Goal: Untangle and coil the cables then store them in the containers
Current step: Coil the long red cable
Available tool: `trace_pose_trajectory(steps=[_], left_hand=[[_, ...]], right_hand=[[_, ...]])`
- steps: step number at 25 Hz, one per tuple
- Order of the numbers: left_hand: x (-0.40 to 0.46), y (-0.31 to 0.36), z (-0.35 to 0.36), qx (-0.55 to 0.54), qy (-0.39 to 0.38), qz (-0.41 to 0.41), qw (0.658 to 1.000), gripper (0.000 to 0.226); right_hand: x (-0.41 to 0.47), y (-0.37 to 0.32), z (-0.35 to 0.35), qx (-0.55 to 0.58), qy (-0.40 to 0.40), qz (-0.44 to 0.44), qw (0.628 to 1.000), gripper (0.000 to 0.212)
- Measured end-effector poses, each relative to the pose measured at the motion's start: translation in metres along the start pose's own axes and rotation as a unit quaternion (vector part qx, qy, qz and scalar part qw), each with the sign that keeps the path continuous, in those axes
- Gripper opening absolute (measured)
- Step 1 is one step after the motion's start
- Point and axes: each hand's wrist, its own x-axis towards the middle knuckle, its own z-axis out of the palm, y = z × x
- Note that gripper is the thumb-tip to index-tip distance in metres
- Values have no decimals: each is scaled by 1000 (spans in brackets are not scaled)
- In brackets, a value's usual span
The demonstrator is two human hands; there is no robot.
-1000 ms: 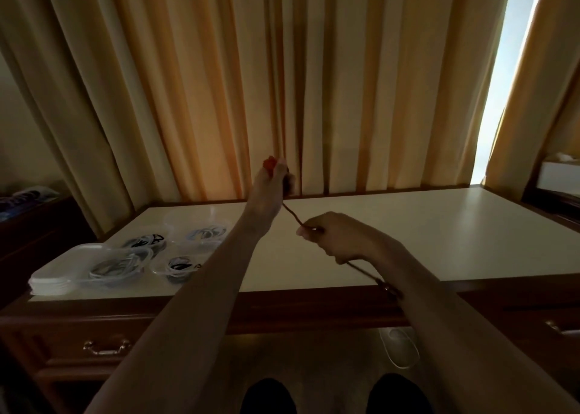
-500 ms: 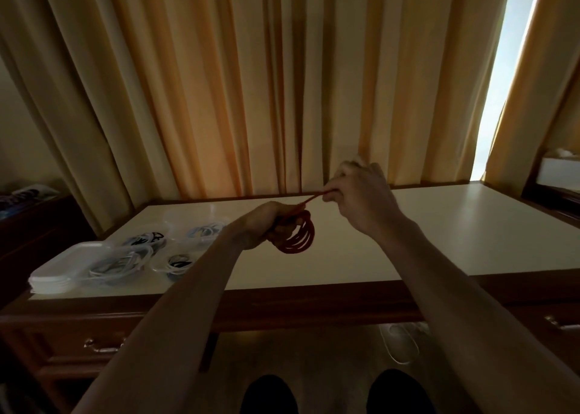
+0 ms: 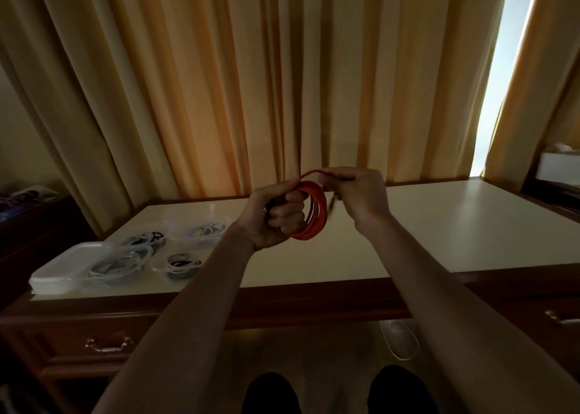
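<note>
Head view: your left hand (image 3: 279, 215) now grips the nearly wound red cable (image 3: 314, 215); right hand (image 3: 357, 194) pinches its last tail; containers (image 3: 175, 244) next.

Home room, curtains (image 3: 219, 84), wooden desk (image 3: 470, 225), drawers (image 3: 106, 344)

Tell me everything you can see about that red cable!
The red cable is thin, orange-red and wound into several round loops, held up in the air above the white tabletop. The left hand grips the coil, fingers through its middle. A loose end arcs from the top to the right hand, which pinches it. A dark tip dangles beside the coil, blurred.
</note>
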Motion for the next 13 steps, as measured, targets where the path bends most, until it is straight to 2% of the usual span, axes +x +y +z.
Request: trace_pose_trajectory(steps=[2, 5, 10, 13], left_hand=[[2, -5, 1, -24, 7, 19, 999, 40], [2, -7, 0, -37, 19, 46, 998, 39], [1, -8, -3, -47, -30, -1, 998, 43], [3, -7, -2, -61, -57, -9, 996, 43]], right_hand=[[-6, -8, 0, 92, -11, 80, 993, 11], [-12, -9, -3, 171, -37, 157, 972, 14], [-7, 7, -8, 182, -67, 199, 961, 21], [-7, 10, -7, 212, -103, 247, 940, 21]])
